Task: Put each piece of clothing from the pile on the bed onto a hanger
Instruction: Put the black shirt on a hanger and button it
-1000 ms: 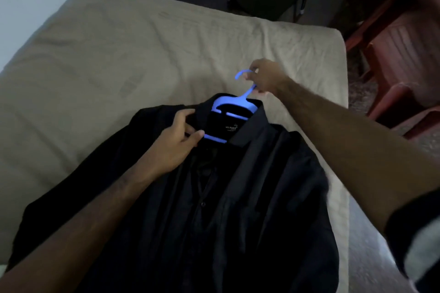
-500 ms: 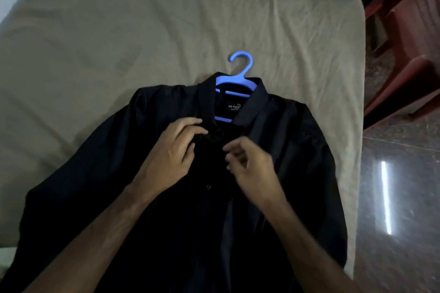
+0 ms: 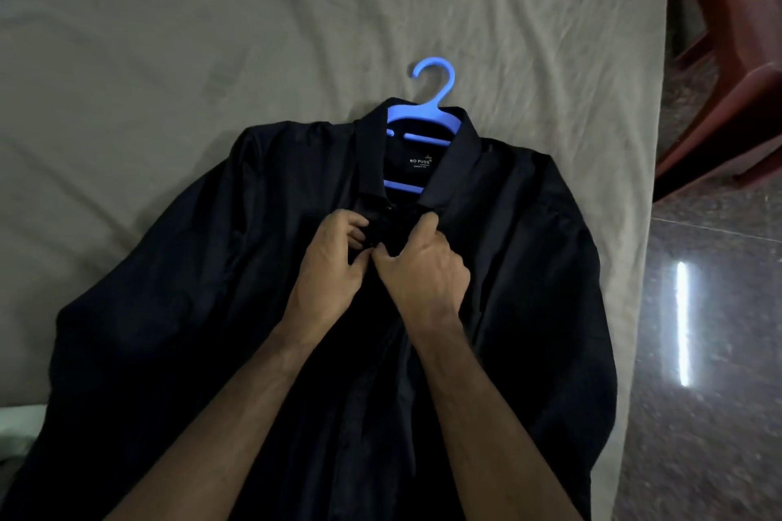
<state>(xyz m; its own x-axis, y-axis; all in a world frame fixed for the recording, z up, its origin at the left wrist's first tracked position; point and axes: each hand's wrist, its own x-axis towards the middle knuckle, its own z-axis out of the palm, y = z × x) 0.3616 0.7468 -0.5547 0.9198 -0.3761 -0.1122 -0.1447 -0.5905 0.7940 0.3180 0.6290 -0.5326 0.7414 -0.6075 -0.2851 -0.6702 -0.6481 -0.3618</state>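
Presently on view, listed by size.

Bed (image 3: 177, 68): mattress under a creased beige sheet, filling most of the frame, running away from the person. Tiled floor and a red plastic chair (image 3: 736, 68) stand off its right edge.

Black shirt (image 3: 529, 288): laid front-up on the bed, long axis running from the person toward the far end, collar farthest away, sleeves spread to either side. Its lower part runs out of the bottom of the frame. A label reading "NO FUSS" shows inside the open collar.

Blue hanger (image 3: 425, 121): already inside the shirt, its shoulders hidden under the cloth, its bars visible through the collar opening, its hook lying on the sheet just beyond the collar and pointing away from the person.

Left hand (image 3: 330, 266): over the placket just below the collar, fingers curled, pinching the left front edge of the shirt.

Right hand (image 3: 423, 266): touching the left at the thumbs, fingers curled and pinching the opposite front edge.

Top button: too dark to make out; whether it is through its hole cannot be told.

Judgement: the step in hand appears to be fastening the top of the shirt so it stays on the hanger. The hook lies straight ahead of both hands, just past the collar and a shade to the right, so the right hand is the nearer one for lifting it.
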